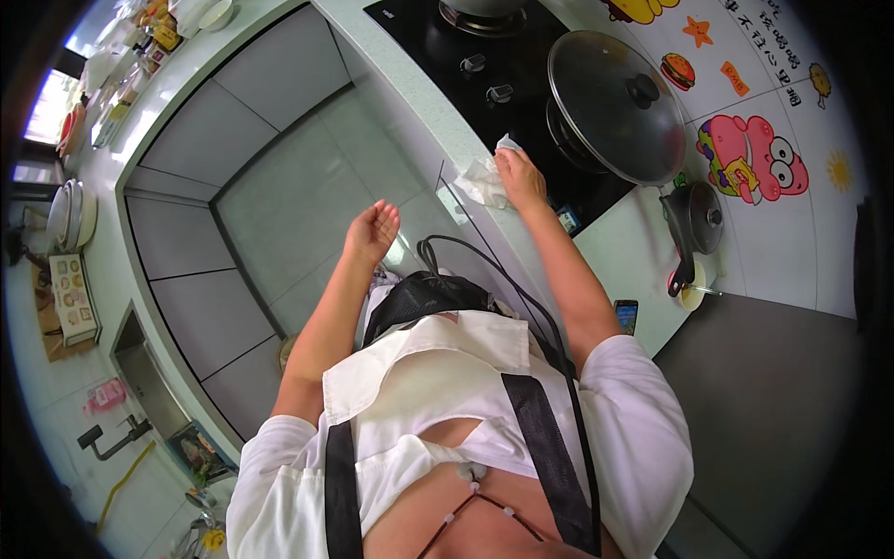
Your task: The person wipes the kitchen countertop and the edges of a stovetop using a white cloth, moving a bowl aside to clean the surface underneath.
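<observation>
My right hand [521,177] is closed on a crumpled white paper towel [483,183], at the front edge of the counter beside the black gas stove [507,116]. Part of the towel hangs over the counter's edge. My left hand [374,231] hangs over the floor away from the counter, holding nothing, its palm up and fingers loosely bent. Just beyond my right hand stands a wide pan with a dark glass lid [615,107] on a burner. Two stove knobs [486,79] show to the left of that pan.
On the right counter are a small lidded pan [698,219], a cup [691,296] and a phone [627,317]. Another pot [484,7] sits on the far burner. A black cable [521,289] runs past my waist. Bowls [73,216] and a sink [149,373] line the left counter.
</observation>
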Motion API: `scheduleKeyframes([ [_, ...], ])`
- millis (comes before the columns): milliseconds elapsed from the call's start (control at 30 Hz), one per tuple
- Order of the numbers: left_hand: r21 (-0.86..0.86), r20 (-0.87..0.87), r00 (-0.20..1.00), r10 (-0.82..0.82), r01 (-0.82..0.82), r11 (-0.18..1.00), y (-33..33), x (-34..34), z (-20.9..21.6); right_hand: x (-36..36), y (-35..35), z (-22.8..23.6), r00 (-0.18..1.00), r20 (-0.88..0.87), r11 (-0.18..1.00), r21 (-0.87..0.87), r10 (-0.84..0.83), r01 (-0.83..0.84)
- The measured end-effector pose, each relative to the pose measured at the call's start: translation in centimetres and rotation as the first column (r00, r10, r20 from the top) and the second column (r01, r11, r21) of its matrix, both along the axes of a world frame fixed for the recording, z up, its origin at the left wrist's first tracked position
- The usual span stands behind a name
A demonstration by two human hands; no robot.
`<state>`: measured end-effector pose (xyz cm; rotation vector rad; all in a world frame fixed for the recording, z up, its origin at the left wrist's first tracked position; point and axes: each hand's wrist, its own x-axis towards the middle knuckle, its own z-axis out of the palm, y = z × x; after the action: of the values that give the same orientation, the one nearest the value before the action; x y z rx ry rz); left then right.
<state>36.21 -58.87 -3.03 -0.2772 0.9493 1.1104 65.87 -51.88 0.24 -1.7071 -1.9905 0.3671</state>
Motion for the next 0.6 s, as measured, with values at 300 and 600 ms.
scheduleKeyframes([
  [300, -0.018, 0.011, 1.000, -0.017, 0.017, 1.000, 1.3, -1.3, -0.1, -0.9, -4.3, 0.1, 0.999, 0.030, 0.991, 0.133, 0.018, -0.022],
  [600, -0.040, 0.018, 0.999, -0.035, 0.036, 0.999, 3.0, -2.7, -0.6, -3.8, -6.0, -1.1, 0.997, -0.045, 0.996, 0.062, -0.057, 0.060],
])
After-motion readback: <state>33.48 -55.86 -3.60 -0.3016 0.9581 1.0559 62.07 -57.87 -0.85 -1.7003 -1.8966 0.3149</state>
